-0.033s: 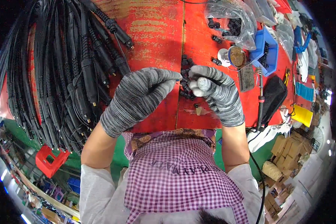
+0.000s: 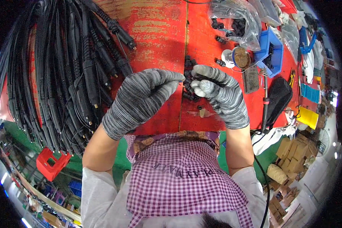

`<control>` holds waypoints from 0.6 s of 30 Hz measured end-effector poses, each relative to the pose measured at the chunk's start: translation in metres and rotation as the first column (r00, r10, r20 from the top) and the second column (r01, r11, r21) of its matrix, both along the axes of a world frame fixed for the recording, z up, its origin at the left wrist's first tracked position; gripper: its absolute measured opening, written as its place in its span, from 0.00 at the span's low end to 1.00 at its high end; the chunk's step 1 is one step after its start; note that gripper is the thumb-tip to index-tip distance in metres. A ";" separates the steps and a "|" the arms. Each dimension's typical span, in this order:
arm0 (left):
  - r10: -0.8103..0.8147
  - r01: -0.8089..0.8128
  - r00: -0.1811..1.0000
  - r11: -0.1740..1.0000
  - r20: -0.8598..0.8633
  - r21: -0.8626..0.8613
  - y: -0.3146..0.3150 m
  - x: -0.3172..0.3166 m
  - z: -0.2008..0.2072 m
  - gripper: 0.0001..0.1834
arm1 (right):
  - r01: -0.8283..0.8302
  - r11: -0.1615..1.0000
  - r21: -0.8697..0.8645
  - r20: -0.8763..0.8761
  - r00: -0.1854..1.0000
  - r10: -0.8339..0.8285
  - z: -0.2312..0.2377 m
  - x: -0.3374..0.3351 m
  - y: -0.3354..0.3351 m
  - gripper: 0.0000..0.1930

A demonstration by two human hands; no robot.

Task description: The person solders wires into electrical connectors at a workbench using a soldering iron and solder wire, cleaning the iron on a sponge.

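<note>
Both hands wear grey knitted gloves and face each other above the red table. My left hand (image 2: 148, 91) is closed in a pinch. A tiny bit of something shows at its fingertips, too small to name. My right hand (image 2: 220, 89) is just across a narrow gap, its forefinger raised away from the thumb and the other fingers curled below. Nothing shows between that thumb and forefinger; the palm is hidden. Several small black plastic parts (image 2: 189, 72) lie on the table between and behind the hands, partly covered by the right fingers.
A thick bundle of black cables (image 2: 57, 83) with connector ends covers the left side. At the right are a clear bag (image 2: 250, 26) of black parts, a solder spool (image 2: 227, 57), a brown pad (image 2: 241, 57), a blue bin (image 2: 274, 53) and a soldering iron (image 2: 266, 100).
My right hand's thumb and fingers have shifted slightly, the thumb moving a little left. The left hand looks still.
</note>
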State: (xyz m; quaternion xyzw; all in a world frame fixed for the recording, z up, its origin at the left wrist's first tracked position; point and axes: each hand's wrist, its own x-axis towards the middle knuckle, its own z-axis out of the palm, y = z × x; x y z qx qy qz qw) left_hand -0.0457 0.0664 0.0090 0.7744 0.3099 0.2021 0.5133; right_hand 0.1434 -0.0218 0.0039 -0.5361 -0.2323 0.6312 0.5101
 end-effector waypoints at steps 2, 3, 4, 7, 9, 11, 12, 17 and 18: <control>0.001 -0.001 1.000 1.000 -0.016 0.018 0.000 0.001 0.002 0.10 | 0.003 1.000 0.030 0.019 1.000 -0.004 -0.002 0.000 -0.001 0.17; 0.019 -0.019 1.000 1.000 -0.012 -0.021 0.001 0.001 0.002 0.09 | 0.002 0.998 0.060 0.035 0.999 -0.004 -0.002 -0.001 -0.001 0.16; 0.038 -0.038 0.999 0.997 -0.008 -0.060 0.001 0.000 0.002 0.09 | 0.002 0.998 0.060 0.033 0.999 -0.004 0.000 -0.003 0.001 0.16; 0.018 -0.019 1.000 0.997 -0.013 -0.071 0.003 -0.002 0.005 0.09 | 0.011 0.999 0.044 -0.090 0.996 -0.007 0.007 -0.006 0.005 0.15; 0.011 -0.019 0.999 0.985 -0.047 -0.173 0.004 -0.002 0.010 0.09 | -0.073 0.995 0.075 0.087 0.994 0.067 0.005 -0.006 0.010 0.13; 0.004 -0.025 0.997 0.961 -0.080 -0.274 0.005 -0.002 0.011 0.09 | -0.093 0.993 0.077 0.114 0.990 0.084 0.007 -0.003 0.014 0.13; -0.004 -0.017 0.997 0.957 -0.071 -0.289 0.006 -0.002 0.010 0.09 | -0.114 0.991 0.073 0.161 0.982 0.102 0.008 -0.001 0.015 0.12; -0.002 -0.022 0.999 0.902 -0.054 -0.430 0.010 0.000 0.017 0.08 | -0.168 0.984 0.061 0.297 0.944 0.143 0.014 -0.002 0.019 0.12; -0.014 -0.014 0.998 0.913 -0.066 -0.407 0.011 -0.001 0.017 0.08 | -0.168 0.984 0.062 0.297 0.944 0.143 0.013 -0.002 0.020 0.12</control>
